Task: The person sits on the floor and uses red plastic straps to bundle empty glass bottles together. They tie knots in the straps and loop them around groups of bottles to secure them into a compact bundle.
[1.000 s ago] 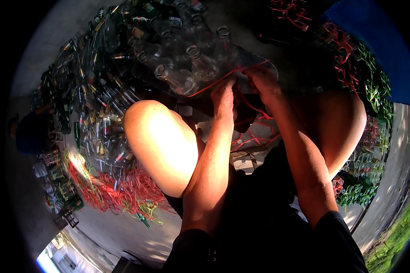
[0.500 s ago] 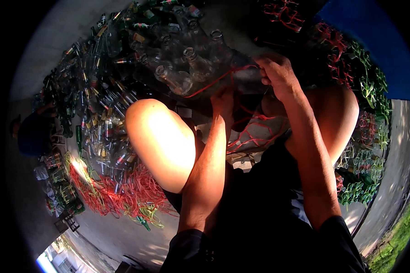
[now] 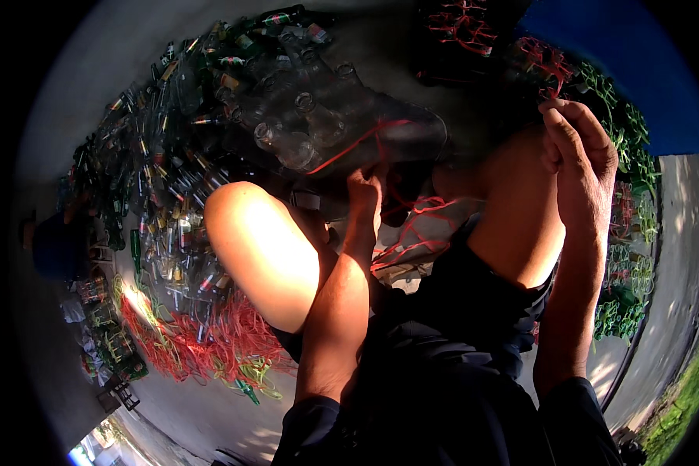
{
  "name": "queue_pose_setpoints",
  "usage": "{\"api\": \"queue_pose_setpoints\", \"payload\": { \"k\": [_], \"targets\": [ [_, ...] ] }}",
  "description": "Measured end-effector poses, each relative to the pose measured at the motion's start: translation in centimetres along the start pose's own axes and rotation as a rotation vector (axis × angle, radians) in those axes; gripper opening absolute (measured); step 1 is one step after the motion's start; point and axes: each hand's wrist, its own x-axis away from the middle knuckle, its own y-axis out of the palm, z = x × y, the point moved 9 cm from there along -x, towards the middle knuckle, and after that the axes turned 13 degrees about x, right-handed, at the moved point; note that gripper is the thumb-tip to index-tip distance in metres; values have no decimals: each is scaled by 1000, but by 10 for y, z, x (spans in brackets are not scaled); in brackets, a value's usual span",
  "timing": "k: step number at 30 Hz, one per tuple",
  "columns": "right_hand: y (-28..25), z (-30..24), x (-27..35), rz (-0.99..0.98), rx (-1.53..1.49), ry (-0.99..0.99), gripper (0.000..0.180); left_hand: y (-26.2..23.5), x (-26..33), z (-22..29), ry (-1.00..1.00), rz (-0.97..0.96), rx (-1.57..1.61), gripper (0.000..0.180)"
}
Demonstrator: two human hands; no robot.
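Right hand (image 3: 582, 155) has swung out, now well right of the clear glass bottles (image 3: 321, 124); fingertips together, can't tell if strap's between them. Left hand (image 3: 367, 189) sits just on the bottles' near side, fingers curled, grip lost in shadow. Red strap (image 3: 344, 152) runs along the bottles' near edge.

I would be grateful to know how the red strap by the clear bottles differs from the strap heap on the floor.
The red strap runs nearly straight along the clear bottles, while the strap heap is a loose tangle. The red strap is all red; the strap heap mixes in yellow-green strands. The red strap runs close to the left hand; the strap heap lies on the floor. Both show thin red strips.
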Motion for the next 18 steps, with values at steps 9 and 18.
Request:
{"api": "queue_pose_setpoints", "payload": {
  "k": [9, 18],
  "targets": [
    [-91, 82, -2, 168, 165, 157, 19, -6, 4, -1, -79, 30, -216, 22],
    [-99, 221, -23, 114, 452, 176, 25, -9, 4, -3, -13, -61, -390, 23]
  ]
}}
